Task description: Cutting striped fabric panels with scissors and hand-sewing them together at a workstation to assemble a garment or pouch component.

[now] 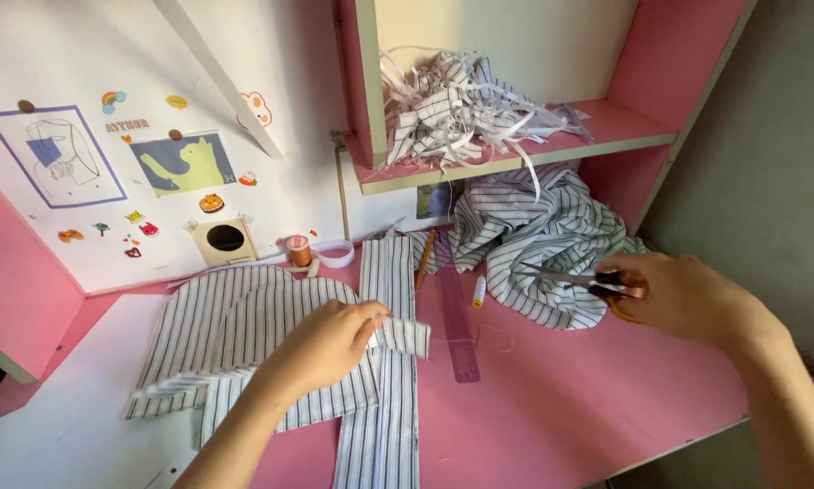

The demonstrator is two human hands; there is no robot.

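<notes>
Head view: left hand (321,340) is closed in a pinch on a folded striped fabric strip (398,333). The short held end sticks out at 3 o'clock from the fingertips. The strip's long axis runs 12–6, from near the shelf base down to the bottom edge of the frame, lying over the curved striped fabric pieces (235,330).

Right hand (688,294) is wrapped around the handles of the scissors (588,282). Blades point at 9 o'clock toward the strip and look nearly closed; the exact gap is too small to tell.

Key relation: the scissors sit at 3 o'clock from the pinched end and well apart from it, with a pink ruler (457,330) and a small thread spool (479,292) on the pink table (561,407) between them. The left hand is already on the strip; the right is the far one.
</notes>
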